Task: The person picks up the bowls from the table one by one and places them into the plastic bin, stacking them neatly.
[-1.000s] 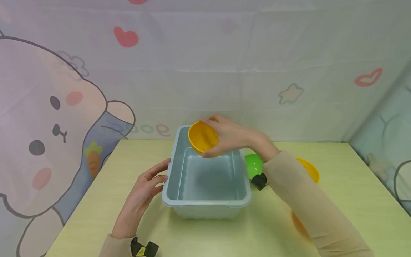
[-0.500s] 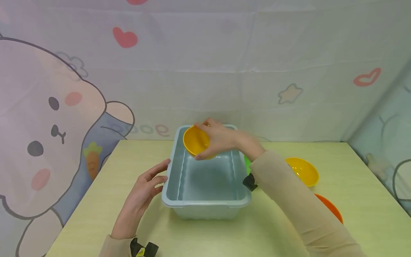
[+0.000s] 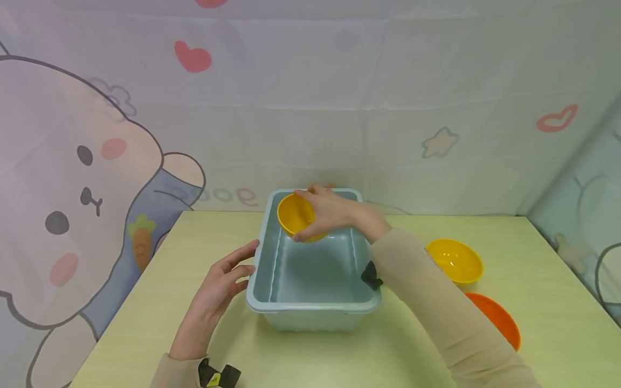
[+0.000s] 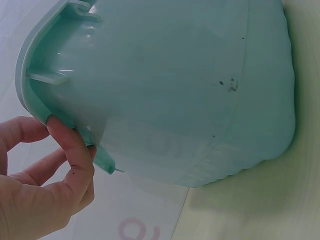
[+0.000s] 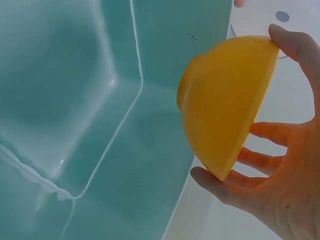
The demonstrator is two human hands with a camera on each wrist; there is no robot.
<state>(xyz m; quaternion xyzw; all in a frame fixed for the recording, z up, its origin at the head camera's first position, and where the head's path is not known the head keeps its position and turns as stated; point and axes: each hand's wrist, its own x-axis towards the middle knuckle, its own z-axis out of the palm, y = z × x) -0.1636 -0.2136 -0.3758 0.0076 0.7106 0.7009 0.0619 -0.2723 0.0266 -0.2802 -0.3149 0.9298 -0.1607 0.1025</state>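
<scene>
Worktop (image 3: 208,231), pale. Tub (image 3: 312,307), blue-grey, on same: prob. light, stiff plastic; best held by rim. L hand (image 3: 220,288): grips tub's L rim. R hand (image 3: 332,213): pinches bowl (image 3: 292,215) at rim. Bowl: yellow, tilted, over tub's far end, well apart from L hand; prob. v. light, rigid, slick, hard to break; hold across rim.

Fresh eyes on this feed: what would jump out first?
A yellow bowl, held tilted in the right hand at the far end of the blue-grey tub. Next, the left hand at the tub's left rim. On the table to the right, a second yellow bowl and an orange bowl.
</scene>
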